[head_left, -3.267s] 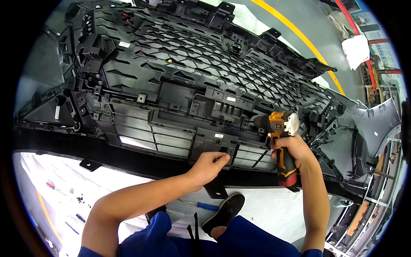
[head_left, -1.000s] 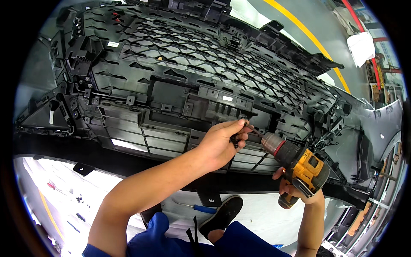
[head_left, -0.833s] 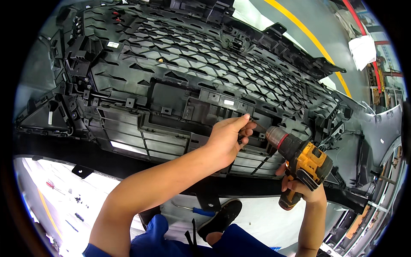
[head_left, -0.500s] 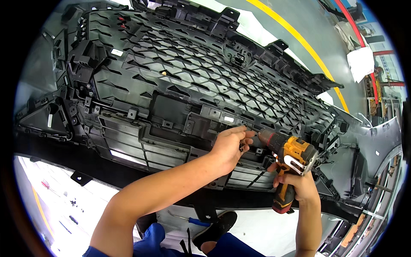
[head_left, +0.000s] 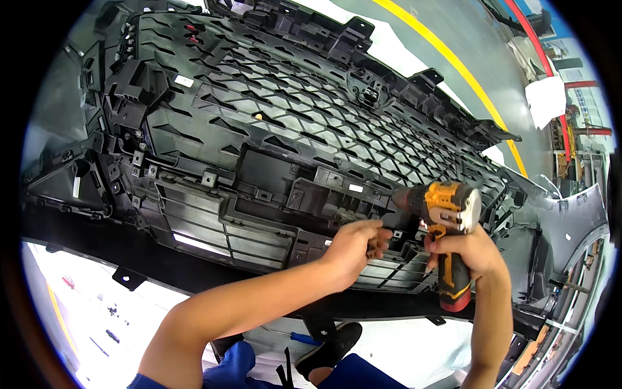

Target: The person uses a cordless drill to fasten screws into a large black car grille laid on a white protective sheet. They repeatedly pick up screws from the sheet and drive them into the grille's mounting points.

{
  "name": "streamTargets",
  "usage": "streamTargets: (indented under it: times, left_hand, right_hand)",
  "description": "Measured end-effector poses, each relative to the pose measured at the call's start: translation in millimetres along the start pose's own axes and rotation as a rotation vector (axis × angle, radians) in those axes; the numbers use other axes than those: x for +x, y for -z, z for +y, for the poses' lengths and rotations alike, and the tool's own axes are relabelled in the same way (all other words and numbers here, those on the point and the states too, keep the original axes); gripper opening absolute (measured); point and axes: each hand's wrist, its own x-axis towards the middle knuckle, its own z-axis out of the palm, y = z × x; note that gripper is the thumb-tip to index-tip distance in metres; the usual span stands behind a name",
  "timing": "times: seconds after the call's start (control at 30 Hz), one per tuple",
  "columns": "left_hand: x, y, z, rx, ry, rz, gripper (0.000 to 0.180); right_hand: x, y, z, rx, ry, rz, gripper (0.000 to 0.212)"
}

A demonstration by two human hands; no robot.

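My right hand [head_left: 468,251] is wrapped round the grip of a yellow and black cordless drill [head_left: 447,206]. Its chuck points left, at the lower bar of a large black car bumper with a mesh grille [head_left: 311,123]; the tip is hard to tell from the dark plastic behind. Just left of and below the chuck is my left hand [head_left: 355,251], its fingers curled inward. What those fingers hold, if anything, is hidden. A white label [head_left: 356,188] sits on the bar above my left hand.
A blue-handled tool [head_left: 304,338] lies on white sheeting by a black shoe [head_left: 330,350]. Small dark parts [head_left: 113,311] are scattered on the sheeting at lower left. A grey body panel [head_left: 570,217] stands at right, near a red frame [head_left: 534,35]. A yellow line [head_left: 447,55] crosses the floor.
The drill has moved up and right, turning its chuck toward the grille's lower bar. My left hand has dropped slightly, away from the chuck. The view has shifted a little.
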Motion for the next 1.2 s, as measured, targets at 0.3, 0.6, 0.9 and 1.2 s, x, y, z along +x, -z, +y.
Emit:
streamTargets:
  times: [0.3,0.6,0.9,1.2]
  left_hand:
    - [-43,39,0,0.245,0.082,-0.115,0.029]
    - [-57,60,2,0.365,-0.030,-0.093,0.026]
    - [-68,63,-1,0.397,-0.014,-0.075,0.026]
    - [-81,64,-5,0.422,-0.027,-0.061,0.027]
  right_hand:
    - [-2,-8,-16,-0.088,-0.043,0.025,0.044]
    - [-3,-18,-17,-0.105,-0.046,0.054,0.044]
    - [-6,-18,-11,-0.123,-0.029,0.051,0.044]
    - [-2,-13,-5,-0.107,0.008,0.011,0.041]
